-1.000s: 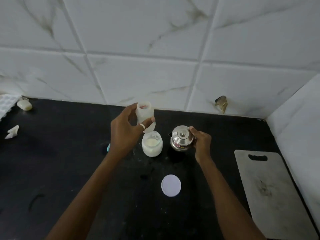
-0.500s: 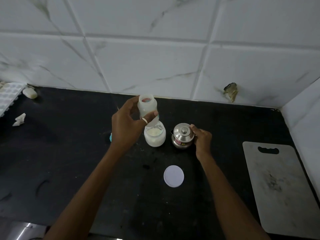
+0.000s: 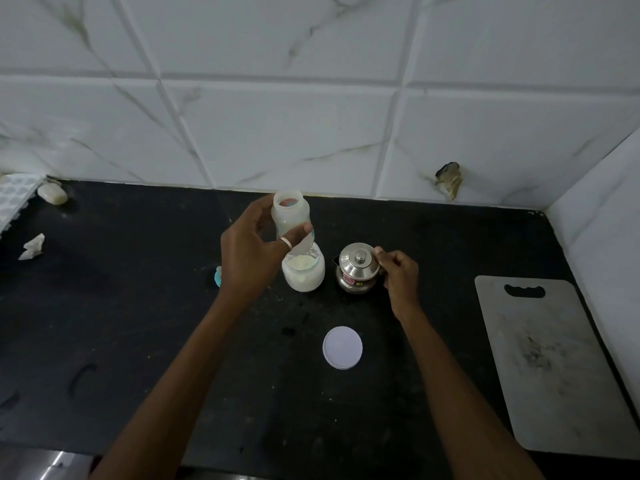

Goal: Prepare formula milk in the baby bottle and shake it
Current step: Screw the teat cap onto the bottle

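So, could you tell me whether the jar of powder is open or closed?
Open: the jar has no lid, pale powder shows through its mouth, and a white lid lies apart on the counter.

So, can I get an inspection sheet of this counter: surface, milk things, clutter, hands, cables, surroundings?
Surface: black countertop, faint pale specks.
Job's things: baby bottle open-topped, held up near the open powder jar; white lid flat, nearer the person; steel pot lidded, beside the jar.
Clutter: paper scrap, pale lump and white tray far left; cutting board right.
Hands: left hand holds the baby bottle; right hand grips the steel pot's side.
Cables: nothing seen.
Surroundings: white marbled wall tiles, one chip.
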A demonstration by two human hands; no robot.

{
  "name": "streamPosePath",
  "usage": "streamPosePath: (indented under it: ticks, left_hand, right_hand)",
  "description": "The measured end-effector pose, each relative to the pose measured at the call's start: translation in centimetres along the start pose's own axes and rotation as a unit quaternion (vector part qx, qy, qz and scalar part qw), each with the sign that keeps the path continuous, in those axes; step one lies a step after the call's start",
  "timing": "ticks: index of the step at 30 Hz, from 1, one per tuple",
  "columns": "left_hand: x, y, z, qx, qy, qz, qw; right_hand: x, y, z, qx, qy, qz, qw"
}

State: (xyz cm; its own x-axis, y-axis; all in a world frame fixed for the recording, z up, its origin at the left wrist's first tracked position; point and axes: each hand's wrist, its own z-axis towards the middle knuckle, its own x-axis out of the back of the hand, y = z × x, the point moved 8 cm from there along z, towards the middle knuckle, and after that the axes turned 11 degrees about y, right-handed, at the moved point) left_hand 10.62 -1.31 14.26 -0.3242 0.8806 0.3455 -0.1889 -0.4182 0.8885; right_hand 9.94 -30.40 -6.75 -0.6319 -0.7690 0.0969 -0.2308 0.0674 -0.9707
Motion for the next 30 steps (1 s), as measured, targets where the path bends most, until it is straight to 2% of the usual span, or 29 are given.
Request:
streamPosePath:
  ticks: [5,7,9,13,17,20,22,30]
  left_hand:
    - [0.3,0.4,-0.3,-0.002,0.0,-0.002,1.0]
    - [0.5,0.6,-0.5,0.0,0.0,-0.008,1.0]
    - [0.6,0.7,-0.6,0.002,-0.002,-0.01,1.0]
    - [0.7,1.2,-0.8,0.001,-0.006,-0.014,1.0]
    - [0.9,1.4,-0.6,0.004,-0.012,-0.025,1.0]
    - [1.1,1.4,-0.5,0.005,-0.016,-0.025,1.0]
    - [1.1,1.3,-0.4,0.001,-0.019,-0.024,1.0]
    - [1.9,0.5,0.0,-0.006,-0.013,-0.02,1.0]
  right_hand:
    - [1.9,-1.2,-0.7,0.035,0.045,-0.069,0.996]
    - [3.1,-2.5,-1.8,0.085,0.077,-0.117,0.986]
    - [3.6,-3.9,-3.5,0.155,0.071,-0.164,0.972]
    - [2.8,-5.1,-7.8,0.303,0.012,-0.253,0.919]
    - [1.2,-4.1,-12.6,0.391,-0.02,-0.33,0.859]
    - [0.0,-1.6,-15.2,0.405,-0.076,-0.4,0.818]
    - [-0.5,0.4,-16.3,0.386,-0.114,-0.435,0.805]
    - [-1.7,2.5,-18.6,0.365,-0.143,-0.448,0.803]
